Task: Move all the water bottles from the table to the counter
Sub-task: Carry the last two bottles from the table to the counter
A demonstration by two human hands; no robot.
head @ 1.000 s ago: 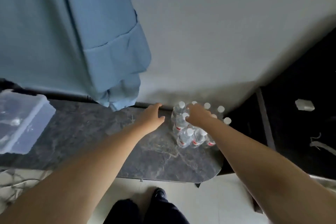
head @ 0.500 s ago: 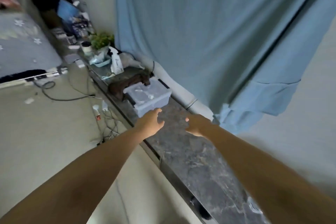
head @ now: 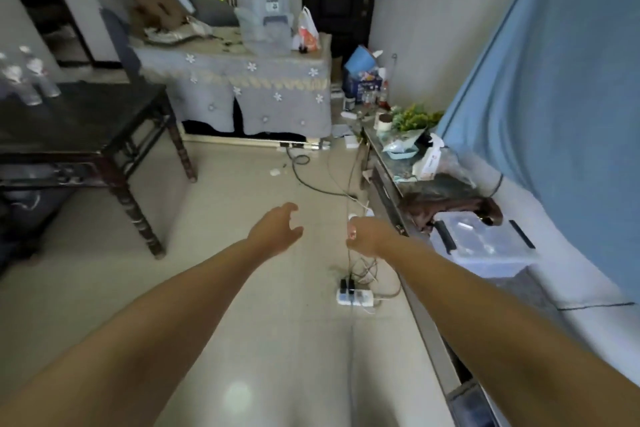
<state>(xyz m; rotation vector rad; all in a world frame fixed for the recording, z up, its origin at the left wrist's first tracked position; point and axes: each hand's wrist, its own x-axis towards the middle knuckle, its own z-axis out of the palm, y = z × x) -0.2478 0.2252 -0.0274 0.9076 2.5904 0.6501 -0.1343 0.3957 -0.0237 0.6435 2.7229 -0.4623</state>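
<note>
Room: pale tiled floor [head: 242, 288], white walls, blue curtain [head: 554, 97] down the right side.
Left hand: left hand [head: 275, 230] held out over the floor, fingers loosely curved and spread, holds nothing.
Right hand: right hand [head: 369, 236] held out beside it, apart from the left, fingers curled inward; nothing seen in it.
Below hands: white power strip [head: 355, 297] on the floor with plugs and tangled cables [head: 311, 180] running toward the far end.
Counter: dark marble counter [head: 540, 295] along the right wall under the curtain, just right of the right forearm.
On counter: clear lidded plastic box [head: 481, 246] near the right hand; dark brown object [head: 446, 206] behind it; green plant [head: 417, 118], white bag and small clutter at the far end.
Table: dark wooden table [head: 86, 121] at left, well apart from both hands.
Water bottles: water bottles [head: 24, 80] stand upright at the table's far left edge, blurred, count cannot be told.
Far end: low table under a grey flowered cloth [head: 242, 90], with a torn cardboard box [head: 156, 0], stacked grey containers [head: 265, 7] and an orange-white bag [head: 306, 31] on it.
Between: open floor between hands and table; the near table leg [head: 135, 215] is left of the left hand.
</note>
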